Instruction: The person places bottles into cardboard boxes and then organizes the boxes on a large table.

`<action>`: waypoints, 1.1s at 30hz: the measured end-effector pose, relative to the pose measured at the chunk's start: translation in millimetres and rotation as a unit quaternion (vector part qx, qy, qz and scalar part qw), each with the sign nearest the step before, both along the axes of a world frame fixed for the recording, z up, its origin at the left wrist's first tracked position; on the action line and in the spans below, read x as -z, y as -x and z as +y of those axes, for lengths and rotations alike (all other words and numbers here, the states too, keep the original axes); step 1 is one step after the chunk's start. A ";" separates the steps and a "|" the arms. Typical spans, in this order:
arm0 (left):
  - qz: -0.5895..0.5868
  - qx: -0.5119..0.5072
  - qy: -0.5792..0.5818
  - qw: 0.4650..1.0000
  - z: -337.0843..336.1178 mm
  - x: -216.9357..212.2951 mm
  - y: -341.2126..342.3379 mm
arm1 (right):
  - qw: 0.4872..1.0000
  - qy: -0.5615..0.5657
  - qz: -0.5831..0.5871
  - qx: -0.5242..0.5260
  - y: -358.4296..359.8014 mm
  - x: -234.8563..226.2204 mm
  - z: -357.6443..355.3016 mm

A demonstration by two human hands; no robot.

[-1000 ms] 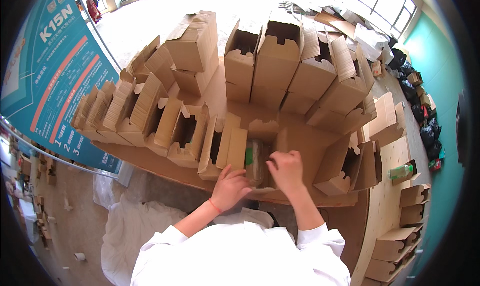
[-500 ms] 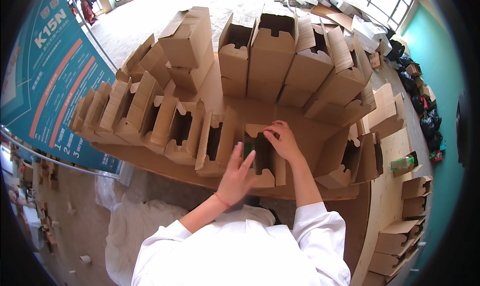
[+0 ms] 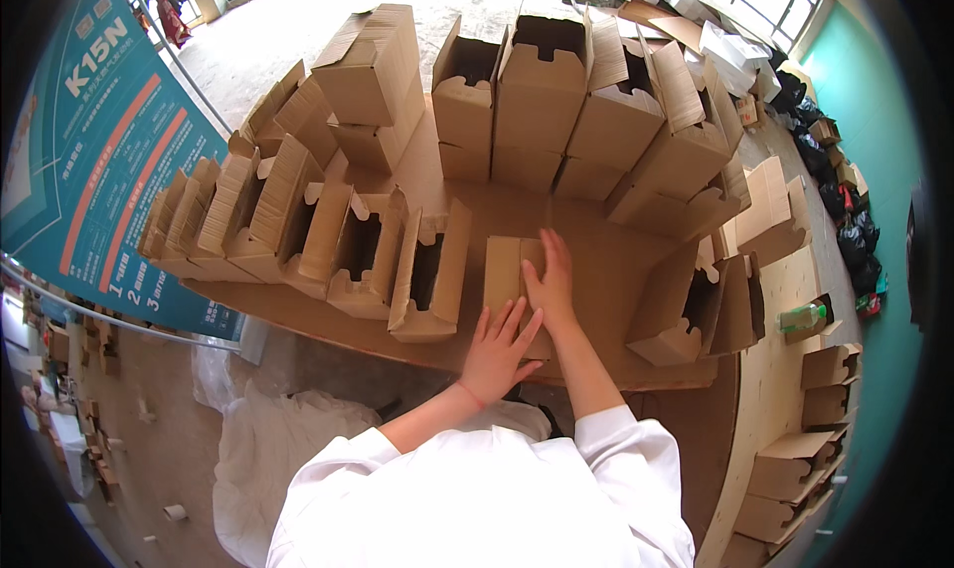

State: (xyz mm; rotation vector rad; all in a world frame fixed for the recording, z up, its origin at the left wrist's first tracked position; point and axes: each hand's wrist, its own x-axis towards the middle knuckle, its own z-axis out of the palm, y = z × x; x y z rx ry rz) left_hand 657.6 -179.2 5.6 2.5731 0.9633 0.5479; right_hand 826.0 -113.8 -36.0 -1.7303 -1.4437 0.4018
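Between my hands stands a small brown cardboard box (image 3: pixel 503 265) with its top flaps folded down over the opening, so its inside is hidden. My left hand (image 3: pixel 497 343) lies on the near part of the lid, fingers stretched and apart, a red band at its wrist. Flat along the right side of the lid rests my right hand (image 3: pixel 553 278), its fingers straight. Neither hand grips anything. To the left is an open-topped carton (image 3: pixel 431 275), apart from the closed box; further right stands another open carton (image 3: pixel 676 315).
Open cartons line the table's (image 3: pixel 596 270) left side, and taller stacked cartons (image 3: pixel 542 101) stand along its far side. A wooden plank (image 3: pixel 765 389) on the right carries a green-tinted bottle (image 3: pixel 801 318) and more boxes. A teal banner (image 3: pixel 119 170) stands at left.
The box's top, open before with something green inside, is now covered by its flaps. My right hand has flattened from a pinch, and my left hand has come onto the lid.
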 end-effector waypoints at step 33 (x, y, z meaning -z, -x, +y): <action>-0.012 -0.003 0.072 0.997 21.5 -7.8 3.2 | 0.968 0.237 -0.079 0.027 -16.3 -106.4 -81.1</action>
